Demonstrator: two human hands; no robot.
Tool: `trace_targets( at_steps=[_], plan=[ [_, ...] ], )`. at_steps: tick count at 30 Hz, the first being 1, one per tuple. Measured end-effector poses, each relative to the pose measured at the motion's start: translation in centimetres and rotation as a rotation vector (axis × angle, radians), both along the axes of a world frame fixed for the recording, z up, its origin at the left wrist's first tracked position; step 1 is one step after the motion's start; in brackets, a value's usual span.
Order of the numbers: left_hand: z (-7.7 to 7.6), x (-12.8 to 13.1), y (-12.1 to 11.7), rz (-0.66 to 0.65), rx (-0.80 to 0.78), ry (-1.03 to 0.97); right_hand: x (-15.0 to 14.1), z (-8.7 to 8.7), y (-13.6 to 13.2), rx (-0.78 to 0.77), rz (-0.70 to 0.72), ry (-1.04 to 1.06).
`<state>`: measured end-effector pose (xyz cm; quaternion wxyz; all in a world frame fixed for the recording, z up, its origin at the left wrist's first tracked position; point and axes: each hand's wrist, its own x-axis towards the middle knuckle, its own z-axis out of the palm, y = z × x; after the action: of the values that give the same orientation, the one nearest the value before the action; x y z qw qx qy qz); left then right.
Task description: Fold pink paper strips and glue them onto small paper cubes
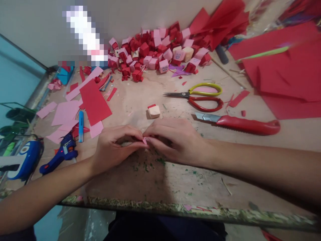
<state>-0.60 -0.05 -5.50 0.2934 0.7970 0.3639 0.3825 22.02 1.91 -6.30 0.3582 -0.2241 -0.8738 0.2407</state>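
My left hand and my right hand meet low over the table, thumbs and forefingers pinched together. Between the fingertips is a small piece of pink paper, mostly hidden by them; both hands grip it. Just beyond my fingers sits a little cream and red paper box. To the right of it lie scissors with one yellow and one red handle, blades pointing left. A red-handled utility knife rests nearer to my right forearm, its blade out.
Many small pink and red paper boxes are heaped at the back wall. Red sheets cover the right side. At left lie pink and red paper pieces, a blue marker, a blue glue gun and a tape dispenser.
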Motion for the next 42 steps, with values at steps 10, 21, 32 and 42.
trace_targets(
  at_steps=[10,21,32,42],
  plan=[
    [0.2,0.3,-0.1,-0.047,0.106,-0.057,0.1,-0.6,0.0,0.073,0.008,0.001],
    [-0.2,0.0,0.0,-0.001,-0.142,-0.025,0.0,-0.7,-0.1,0.063,-0.037,-0.050],
    [0.3,0.4,0.0,0.098,-0.216,-0.119,0.0,-0.2,0.0,-0.075,0.022,-0.008],
    [0.0,0.2,-0.2,0.110,-0.210,-0.130,0.1,0.3,0.2,-0.186,0.062,0.006]
  ],
)
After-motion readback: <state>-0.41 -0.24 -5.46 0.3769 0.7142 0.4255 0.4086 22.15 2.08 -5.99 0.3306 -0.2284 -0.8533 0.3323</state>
